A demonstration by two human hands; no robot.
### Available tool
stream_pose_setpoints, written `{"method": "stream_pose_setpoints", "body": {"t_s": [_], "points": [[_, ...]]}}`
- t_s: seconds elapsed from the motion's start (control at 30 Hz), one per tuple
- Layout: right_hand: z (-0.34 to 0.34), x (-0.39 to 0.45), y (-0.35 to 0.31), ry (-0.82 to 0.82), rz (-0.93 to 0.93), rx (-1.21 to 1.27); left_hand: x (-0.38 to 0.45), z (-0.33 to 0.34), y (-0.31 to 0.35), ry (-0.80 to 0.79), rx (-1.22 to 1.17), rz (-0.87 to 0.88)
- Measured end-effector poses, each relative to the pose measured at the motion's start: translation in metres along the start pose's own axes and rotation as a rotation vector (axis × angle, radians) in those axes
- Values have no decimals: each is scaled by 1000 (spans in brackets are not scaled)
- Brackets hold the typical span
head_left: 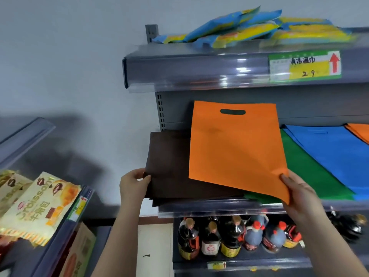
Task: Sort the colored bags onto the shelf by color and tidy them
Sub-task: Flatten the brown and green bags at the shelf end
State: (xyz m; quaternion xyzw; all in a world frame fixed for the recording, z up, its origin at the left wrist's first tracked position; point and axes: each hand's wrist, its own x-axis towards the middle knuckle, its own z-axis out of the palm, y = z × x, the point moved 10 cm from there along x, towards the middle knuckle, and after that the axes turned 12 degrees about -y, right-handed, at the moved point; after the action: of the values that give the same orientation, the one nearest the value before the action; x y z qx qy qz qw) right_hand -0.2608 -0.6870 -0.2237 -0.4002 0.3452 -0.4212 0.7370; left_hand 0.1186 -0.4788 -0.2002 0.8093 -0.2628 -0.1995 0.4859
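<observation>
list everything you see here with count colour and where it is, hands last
flat orange non-woven bag: one, orange, held tilted over the middle shelf
dark brown flat bags: a stack, count unclear, left of middle shelf
green flat bags: count unclear, middle shelf
blue flat bags: count unclear, right of the green
orange bags at the right edge: count unclear
blue-yellow packets: several, top shelf
dark sauce bottles: several, lower shelf
croissant packets: at least two, yellow, left rack
left hand: grips the brown stack
right hand: pinches the orange bag's corner
</observation>
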Motion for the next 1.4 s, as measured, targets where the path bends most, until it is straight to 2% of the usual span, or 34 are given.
{"method": "stream_pose_setpoints", "body": {"t_s": [0.1,0.2,0.23,0.27,0.37,0.6,0.67,0.83,1.03,1.2,1.4], "points": [[-6,6,-6,11,-28,-21,8,9,6,-78,124,0],[-14,7,-15,15,-56,-41,3,10,31,-3,304,72],[-17,7,-19,16,-67,-50,-1,15,41,2,263,110],[-20,6,-23,14,-80,-58,-7,24,51,-33,121,125],[-34,3,-36,10,-119,-66,-29,78,76,-290,-372,28],[-103,-16,-86,19,-143,-107,-87,197,134,-605,-452,60],[-132,-21,-104,43,-159,-135,-102,226,150,-621,-401,107],[-208,-30,-144,109,-186,-133,-133,299,176,-612,-378,102],[-296,-39,-184,234,-214,-171,-161,382,211,-680,-348,118],[-352,-30,-216,333,-226,-264,-155,443,239,-699,-304,101],[-401,0,-263,426,-258,-438,-144,518,281,-824,-249,156]]}}
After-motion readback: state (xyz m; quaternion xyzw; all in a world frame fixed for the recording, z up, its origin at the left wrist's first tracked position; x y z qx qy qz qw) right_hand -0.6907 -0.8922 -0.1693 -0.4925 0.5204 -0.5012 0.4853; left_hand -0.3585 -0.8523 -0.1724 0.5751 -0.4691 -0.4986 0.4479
